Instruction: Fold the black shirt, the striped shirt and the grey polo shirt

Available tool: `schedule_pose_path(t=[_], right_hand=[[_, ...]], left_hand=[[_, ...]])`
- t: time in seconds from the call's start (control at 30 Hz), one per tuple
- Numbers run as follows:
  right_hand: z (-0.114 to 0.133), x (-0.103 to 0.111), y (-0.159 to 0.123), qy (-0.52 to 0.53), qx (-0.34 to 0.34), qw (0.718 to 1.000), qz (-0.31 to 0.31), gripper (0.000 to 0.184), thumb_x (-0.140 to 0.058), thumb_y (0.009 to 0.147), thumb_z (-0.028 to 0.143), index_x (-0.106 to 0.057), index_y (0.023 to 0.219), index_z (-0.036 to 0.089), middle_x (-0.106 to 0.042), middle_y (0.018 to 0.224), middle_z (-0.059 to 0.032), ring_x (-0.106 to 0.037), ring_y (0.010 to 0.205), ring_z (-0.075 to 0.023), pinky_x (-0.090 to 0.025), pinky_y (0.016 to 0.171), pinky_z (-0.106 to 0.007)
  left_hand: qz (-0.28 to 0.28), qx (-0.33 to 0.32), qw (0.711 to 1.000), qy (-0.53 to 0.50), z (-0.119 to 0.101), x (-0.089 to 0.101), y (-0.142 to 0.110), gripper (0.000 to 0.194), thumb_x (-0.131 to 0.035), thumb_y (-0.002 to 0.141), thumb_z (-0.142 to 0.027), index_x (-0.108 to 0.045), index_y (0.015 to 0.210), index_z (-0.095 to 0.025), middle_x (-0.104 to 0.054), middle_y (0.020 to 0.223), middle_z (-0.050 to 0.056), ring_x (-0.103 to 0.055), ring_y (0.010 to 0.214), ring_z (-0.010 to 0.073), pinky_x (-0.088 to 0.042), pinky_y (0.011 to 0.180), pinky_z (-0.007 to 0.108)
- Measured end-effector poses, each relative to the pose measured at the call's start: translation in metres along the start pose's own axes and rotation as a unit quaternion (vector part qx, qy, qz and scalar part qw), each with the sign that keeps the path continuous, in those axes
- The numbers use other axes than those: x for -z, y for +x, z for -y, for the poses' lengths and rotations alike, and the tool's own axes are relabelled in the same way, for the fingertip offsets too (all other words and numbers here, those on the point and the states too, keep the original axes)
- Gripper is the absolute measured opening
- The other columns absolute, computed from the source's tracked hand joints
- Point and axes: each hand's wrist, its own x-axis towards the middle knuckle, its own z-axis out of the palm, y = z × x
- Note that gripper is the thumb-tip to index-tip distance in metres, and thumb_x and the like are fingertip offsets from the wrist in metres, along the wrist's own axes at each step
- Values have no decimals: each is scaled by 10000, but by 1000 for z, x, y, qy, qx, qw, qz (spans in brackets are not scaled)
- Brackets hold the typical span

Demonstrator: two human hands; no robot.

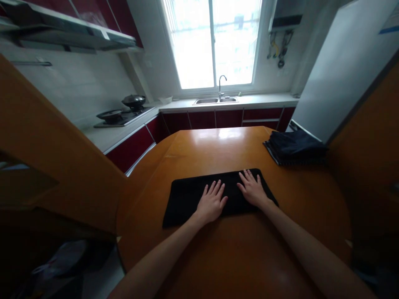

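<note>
A black folded cloth (187,201), perhaps a garment, lies flat as a long rectangle on the wooden table (218,249). My left hand (212,202) rests palm down near its middle, fingers spread. Toward the cloth's right end, my right hand (252,189) also lies flat with its fingers apart, the tips close to the far edge. Neither hand grips anything. What kind of garment the cloth is, I cannot tell.
A stack of dark folded clothes (296,147) sits at the table's far right. Beyond the table are a counter with a sink (215,100), a stove (127,117) with two pans at the left, and a white fridge (346,62) at the right.
</note>
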Motion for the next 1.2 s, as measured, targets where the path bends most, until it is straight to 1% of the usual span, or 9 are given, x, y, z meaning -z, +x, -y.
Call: schedule_pose_path(t=[0.17,0.23,0.4,0.57,0.73,0.8,0.9,1.07,1.2], right_hand=[[-43,10,18,22,-111,993,-18,598,-298,1030,422,-344,1546,123,-244,1637,-154,-176,1520,-295,-138,1194,-578],[-56,12,24,44,-129,990,-28,585,-313,1028,405,-381,1526,107,-315,1610,-162,-227,1505,-289,-167,1200,-529],[-67,12,30,90,-114,988,-53,519,-376,1012,374,-498,1447,119,-466,1527,-145,-355,1451,-270,-224,1193,-471],[-66,18,33,111,-63,990,-64,516,-506,964,356,-529,1418,111,-555,1441,-163,-482,1356,-250,-323,1148,-384],[-70,42,52,142,-57,988,-2,416,-644,890,311,-669,1256,113,-652,1306,-154,-576,1239,-253,-386,1085,-328],[-71,51,64,154,-71,985,34,343,-701,845,303,-730,1140,131,-709,1203,-132,-638,1137,-251,-449,1003,-310],[-71,61,79,170,-113,976,80,241,-793,757,318,-770,895,121,-761,910,-100,-699,857,-226,-517,776,-279],[-65,68,89,204,-202,950,120,326,-906,604,344,-683,688,121,-588,547,-3,-560,555,-142,-412,491,-231],[-63,76,83,253,-247,925,142,338,-901,609,319,-624,682,140,-516,519,40,-491,492,-103,-371,442,-209]], left_hand=[[78,-11,997,-15,3,9,10,699,-272,1024,-585,-226,1595,-185,-96,1658,126,-91,1533,330,-170,1194,587],[77,-7,997,-26,0,12,21,706,-266,1024,-586,-215,1597,-177,-98,1657,140,-88,1533,332,-172,1189,591],[0,25,999,-34,-16,6,53,664,-249,1038,-531,-232,1591,-164,-165,1655,138,-106,1535,313,-158,1205,573],[-9,43,999,-31,-19,-9,60,675,-226,1035,-545,-305,1566,-137,-204,1646,150,-117,1537,296,-149,1212,561],[-22,40,998,-33,-14,-17,58,669,-233,1028,-553,-328,1559,-157,-224,1645,138,-124,1537,290,-144,1214,557],[-28,38,998,-37,-13,-19,59,661,-237,1026,-556,-343,1553,-172,-234,1643,131,-135,1535,291,-144,1213,562],[-27,38,998,-43,-13,-18,61,655,-243,1026,-554,-356,1548,-175,-232,1644,130,-144,1534,293,-146,1211,567],[-12,43,998,-48,-15,-14,60,667,-249,1028,-547,-347,1551,-143,-224,1644,137,-140,1534,295,-150,1211,561],[-18,47,997,-59,-17,-13,60,638,-296,1028,-521,-364,1541,-148,-228,1644,133,-151,1532,292,-144,1214,558]])
